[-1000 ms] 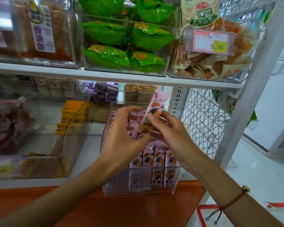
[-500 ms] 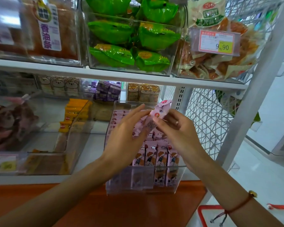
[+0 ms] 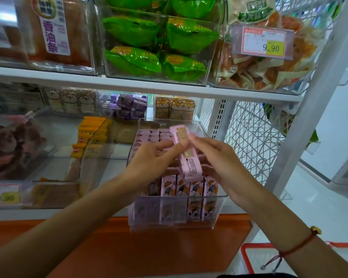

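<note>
Pink packet pinched by left hand and right hand fingers over packet-filled bin.

A clear bin is sitting at the front edge of the lower shelf, near its right end, with rows of snack packets standing upright inside it. A loose packet is hanging above those rows, held between the left hand and the right hand. More packs are lining the shelf's back edge behind the bin. A shopping basket is lying below the shelf's right corner.
</note>
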